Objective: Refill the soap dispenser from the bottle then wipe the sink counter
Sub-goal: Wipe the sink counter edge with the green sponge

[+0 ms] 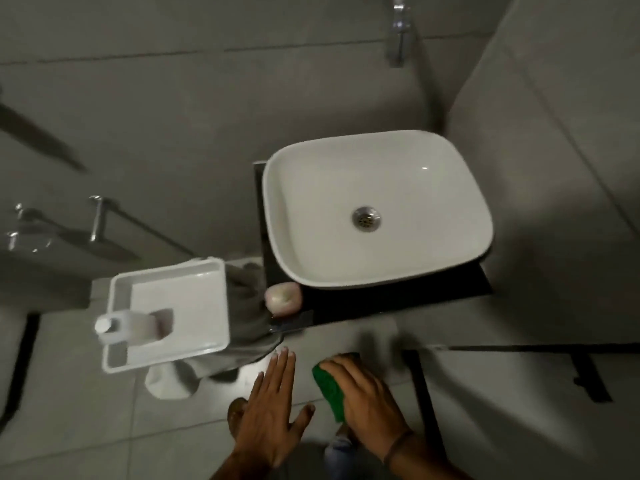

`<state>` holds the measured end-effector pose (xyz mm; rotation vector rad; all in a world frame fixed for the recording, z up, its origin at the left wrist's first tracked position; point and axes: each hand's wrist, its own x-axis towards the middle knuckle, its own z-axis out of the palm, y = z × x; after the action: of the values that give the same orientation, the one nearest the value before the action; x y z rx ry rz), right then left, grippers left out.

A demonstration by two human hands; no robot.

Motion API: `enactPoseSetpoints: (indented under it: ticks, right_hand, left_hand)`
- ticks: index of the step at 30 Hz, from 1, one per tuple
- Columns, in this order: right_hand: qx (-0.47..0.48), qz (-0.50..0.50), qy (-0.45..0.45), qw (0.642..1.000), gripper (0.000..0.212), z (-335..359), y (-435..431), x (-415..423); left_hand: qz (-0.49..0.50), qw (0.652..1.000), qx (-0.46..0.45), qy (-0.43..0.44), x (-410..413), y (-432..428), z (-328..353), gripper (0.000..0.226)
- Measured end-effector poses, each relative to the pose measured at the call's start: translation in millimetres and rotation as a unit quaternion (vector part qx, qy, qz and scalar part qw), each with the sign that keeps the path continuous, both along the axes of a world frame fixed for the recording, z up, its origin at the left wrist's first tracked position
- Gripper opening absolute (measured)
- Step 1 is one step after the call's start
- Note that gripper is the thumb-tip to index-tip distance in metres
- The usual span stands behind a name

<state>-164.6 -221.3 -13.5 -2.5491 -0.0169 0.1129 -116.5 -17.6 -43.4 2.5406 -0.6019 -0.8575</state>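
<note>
The white basin (pixel 377 209) is sitting on the dark worktop (pixel 398 301), with its metal drain (pixel 366 218) showing at the centre. To the left, a white tray (pixel 194 303) is standing apart from the basin and is carrying a white bottle (pixel 124 325) lying on its side, cap pointing left. A grey cloth (pixel 247 306) is hanging between the tray and the worktop. A pale bar of soap (pixel 283 299) is resting at the front left corner of the worktop, just beside the basin. The left hand (pixel 272 407) is hovering open, fingers spread flat. The right hand (pixel 363 396) is gripping a green sponge (pixel 330 389), below the front edge of the worktop.
</note>
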Motion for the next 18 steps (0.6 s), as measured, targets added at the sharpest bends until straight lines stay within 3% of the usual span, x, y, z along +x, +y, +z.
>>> enactPoseSetpoints:
  ticks: [2,4,5,7,10,18]
  right_hand:
    - [0.009,0.036,0.017,0.999,0.037,-1,42,7]
    - [0.027,0.061,0.065,0.996,0.062,-2,82,22]
    - [0.030,0.073,0.072,0.994,0.065,-3,98,30]
    - [0.034,0.108,0.041,0.993,0.039,-9,136,54]
    - [0.036,0.132,0.031,0.990,0.055,-26,185,94]
    - [-0.021,0.126,0.026,0.991,0.045,-99,273,239]
  left_hand:
    - [0.009,1.000,0.003,0.017,6,36,-5,0.104]
    - [0.042,0.999,-0.004,0.024,16,71,-8,0.108]
    - [0.057,0.998,-0.012,0.024,22,84,-10,0.108]
    - [0.084,0.996,-0.028,0.025,36,120,-13,0.107]
    - [0.120,0.991,-0.049,0.019,63,168,-23,0.108]
    - [0.041,0.997,0.055,-0.039,142,245,-99,0.093]
